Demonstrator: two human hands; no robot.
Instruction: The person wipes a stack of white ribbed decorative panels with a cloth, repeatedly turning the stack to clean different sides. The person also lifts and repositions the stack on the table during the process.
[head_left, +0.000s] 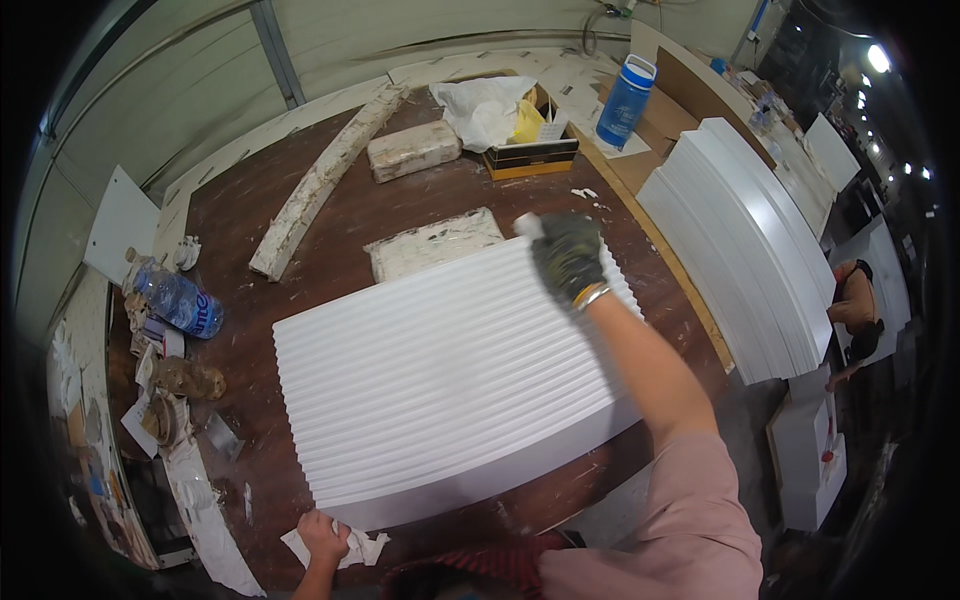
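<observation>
A white ribbed panel (pixel 450 370) with a smooth near side lies on the dark brown table. My right hand (pixel 570 255), in a dark work glove, is at the panel's far right corner. Its fingers are bent round a small white piece, blurred, that pokes out at the left; its kind I cannot make out. Close to the panel's near left corner, my bare left hand (pixel 323 537) is closed on a crumpled white cloth or tissue (pixel 365 549). Just behind the panel's far edge lies a flat, paint-smeared block (pixel 435 245).
A stained block (pixel 413 150), a long crusted bar (pixel 325 185) and an open box (pixel 530 158) lie farther back. A blue bottle (pixel 627 100) and stacked white panels (pixel 735 250) stand right. Left are a plastic bottle (pixel 180 298) and jar (pixel 190 380). Another person (pixel 857 300) works far right.
</observation>
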